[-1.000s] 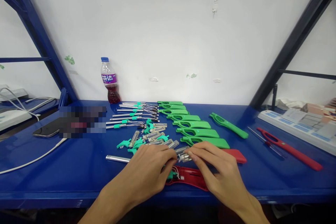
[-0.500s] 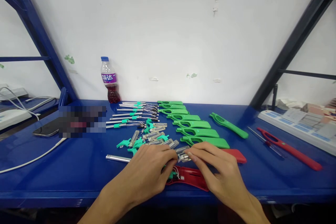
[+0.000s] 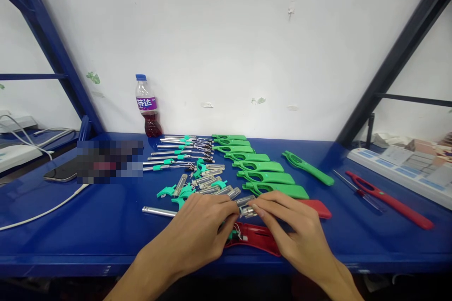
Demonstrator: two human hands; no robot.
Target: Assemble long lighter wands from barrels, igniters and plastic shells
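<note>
Your left hand (image 3: 203,225) and right hand (image 3: 300,225) steady a clear part (image 3: 248,211) | each grip clamped on it | red casing (image 3: 263,241) below, on the blue worktop (image 3: 353,240)

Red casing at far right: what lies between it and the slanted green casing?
The screwdriver lies between the red casing and the green casing, closer to the red one, as the head view shows.

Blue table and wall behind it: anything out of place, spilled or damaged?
No spill shows. The wall has scuffed or peeling patches. One green casing lies slanted, apart from the green row. Pixelation hides whatever is beside the phone.
</note>
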